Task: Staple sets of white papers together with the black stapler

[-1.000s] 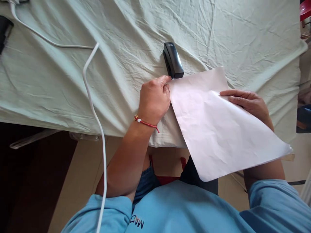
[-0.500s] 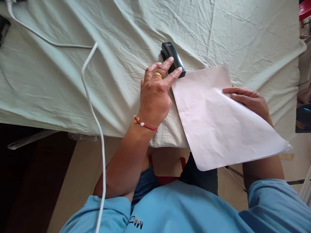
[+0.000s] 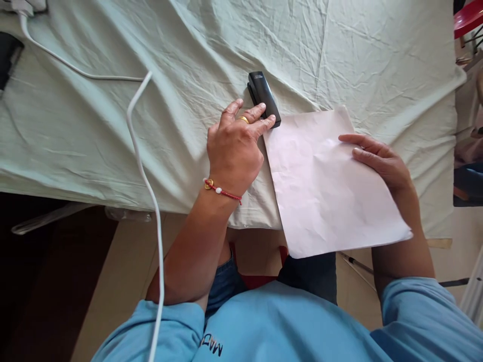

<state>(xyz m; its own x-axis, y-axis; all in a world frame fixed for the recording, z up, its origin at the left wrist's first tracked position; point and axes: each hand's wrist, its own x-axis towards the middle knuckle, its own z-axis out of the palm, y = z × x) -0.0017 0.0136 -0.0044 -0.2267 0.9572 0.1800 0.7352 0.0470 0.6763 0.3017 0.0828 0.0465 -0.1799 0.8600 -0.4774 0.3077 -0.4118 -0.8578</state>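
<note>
A black stapler (image 3: 260, 93) lies on the pale green cloth (image 3: 188, 60) that covers the table. Its near end meets the top left corner of a white sheet of paper (image 3: 324, 191), which hangs over the table's front edge. My left hand (image 3: 236, 143), with a gold ring and a red cord bracelet, has its fingers spread; the fingertips rest on the stapler's near end. My right hand (image 3: 379, 161) lies flat on the right part of the paper, fingers apart.
A white cable (image 3: 145, 166) runs from the far left across the cloth and down past my left arm. A dark object (image 3: 6, 55) sits at the far left edge. A red chair part (image 3: 468, 20) shows at the top right.
My left hand let go of the paper's corner and went to the stapler, fingers spread on it. The paper slid further onto the table, and the stapler turned slightly.
</note>
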